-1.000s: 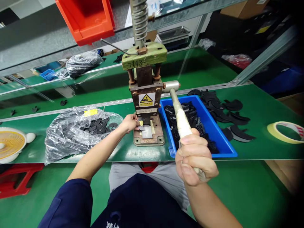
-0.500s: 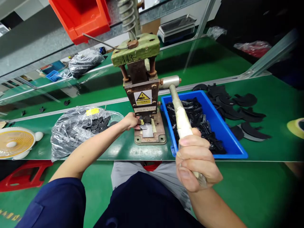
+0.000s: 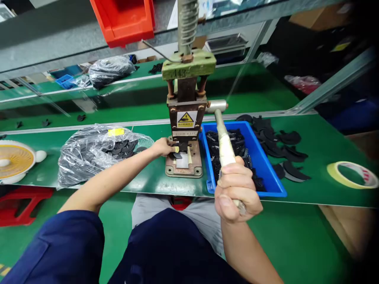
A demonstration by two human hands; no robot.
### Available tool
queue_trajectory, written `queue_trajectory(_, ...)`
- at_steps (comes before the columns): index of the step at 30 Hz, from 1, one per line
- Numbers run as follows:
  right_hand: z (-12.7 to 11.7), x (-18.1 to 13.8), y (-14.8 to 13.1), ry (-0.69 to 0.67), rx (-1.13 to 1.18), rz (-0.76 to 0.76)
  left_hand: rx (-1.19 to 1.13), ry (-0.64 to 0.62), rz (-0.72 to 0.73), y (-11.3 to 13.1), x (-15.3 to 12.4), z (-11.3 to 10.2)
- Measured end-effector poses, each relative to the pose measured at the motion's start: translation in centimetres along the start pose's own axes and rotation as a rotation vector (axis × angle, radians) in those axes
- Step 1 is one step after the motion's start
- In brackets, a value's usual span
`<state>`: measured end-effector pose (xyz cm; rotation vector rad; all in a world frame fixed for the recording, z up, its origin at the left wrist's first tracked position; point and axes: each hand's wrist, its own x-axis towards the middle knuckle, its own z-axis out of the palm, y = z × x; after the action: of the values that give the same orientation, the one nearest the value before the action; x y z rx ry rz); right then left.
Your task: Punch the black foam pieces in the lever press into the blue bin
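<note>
A small manual press [image 3: 187, 114] with a green top plate and a yellow warning label stands on the green bench. My right hand [image 3: 237, 191] is wrapped round the lower end of its long pale lever [image 3: 224, 144], which slants down toward me. My left hand [image 3: 163, 146] reaches to the press base and pinches a small black flat part [image 3: 177, 155] lying on the metal plate under the ram. A fingertip there wears yellow tape.
A blue tray [image 3: 268, 165] of black parts sits right of the press, with loose black curved pieces [image 3: 281, 140] beyond it. A clear bag of black parts [image 3: 94, 152] lies left. A small fan [image 3: 13, 161], tape roll [image 3: 352, 175] and red bin [image 3: 127, 19] are around.
Both hands keep their holds on the part and the lever. The camera view shifted, and the lever hand sits slightly higher and closer to the bench edge.
</note>
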<state>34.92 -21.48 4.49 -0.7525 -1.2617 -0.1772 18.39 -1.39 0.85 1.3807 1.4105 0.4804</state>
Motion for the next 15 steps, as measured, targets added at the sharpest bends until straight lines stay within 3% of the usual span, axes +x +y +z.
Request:
queue_trajectory(3,0.0,-0.2,-0.1,-0.004,-0.002,0.001,0.019,-0.006,-0.034,-0.6,-1.1,0.0)
queue_trajectory(8,0.6,0.6,-0.1,0.069,-0.007,-0.041,-0.210,-0.064,-0.075,-0.8,-2.4,1.0)
queue_trajectory(12,1.6,4.6,0.4,0.125,0.095,-0.195,-0.396,-0.070,-0.110,-1.1,-3.1,1.0)
queue_trajectory(15,2.3,9.0,0.4,0.067,0.106,-0.319,-0.521,-0.077,-0.083,-1.6,-4.1,0.3)
